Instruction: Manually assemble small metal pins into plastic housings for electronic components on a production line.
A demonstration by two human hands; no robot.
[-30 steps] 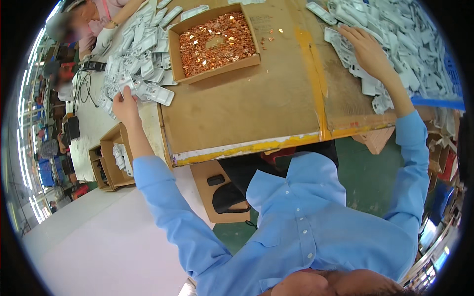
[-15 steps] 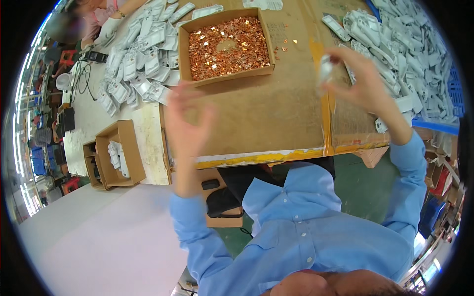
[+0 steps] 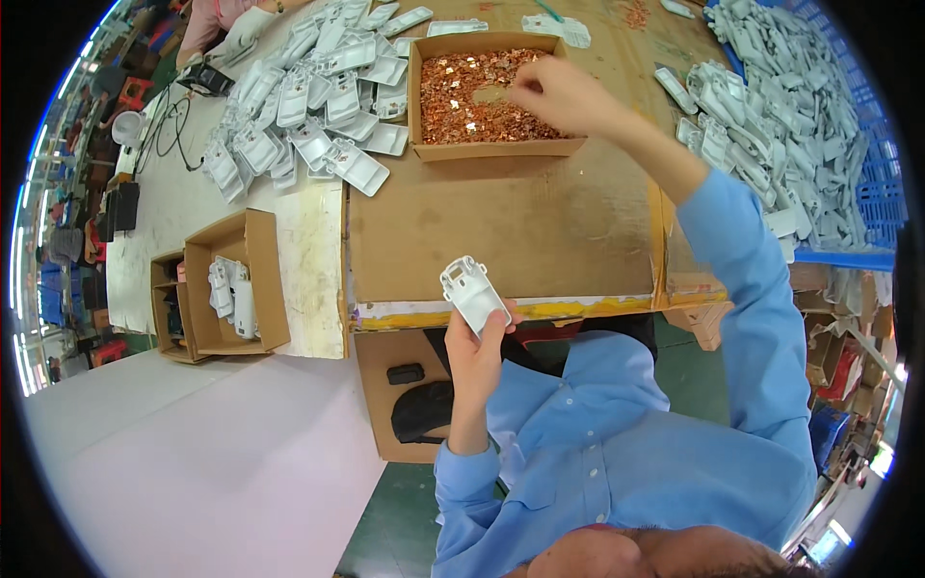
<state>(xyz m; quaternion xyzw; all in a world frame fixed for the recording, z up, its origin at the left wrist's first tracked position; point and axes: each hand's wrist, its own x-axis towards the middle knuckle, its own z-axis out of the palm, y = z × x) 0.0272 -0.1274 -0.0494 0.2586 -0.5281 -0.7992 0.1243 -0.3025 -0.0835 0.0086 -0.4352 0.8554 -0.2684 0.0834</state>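
Observation:
My left hand (image 3: 476,354) holds a flat white plastic housing (image 3: 473,293) upright near the front edge of the cardboard-covered table (image 3: 520,231). My right hand (image 3: 559,94) reaches into a shallow cardboard box (image 3: 424,116) filled with small copper-coloured metal parts (image 3: 462,96), fingers pinched together over them. Whether a part is between the fingertips cannot be seen. A heap of the same white housings (image 3: 308,106) lies left of the box, and another heap (image 3: 771,106) lies to the right.
A low cardboard box (image 3: 265,279) with a few white housings stands on the floor at the left, beside a second box (image 3: 164,318). Blue crates (image 3: 872,183) edge the right pile. Another person's sleeve (image 3: 217,24) shows at the far top left. Cables (image 3: 169,116) lie on the white bench.
My left hand has drawn back from the left pile toward my body, now with a white housing in it. My right hand has crossed from the right pile into the box of copper parts.

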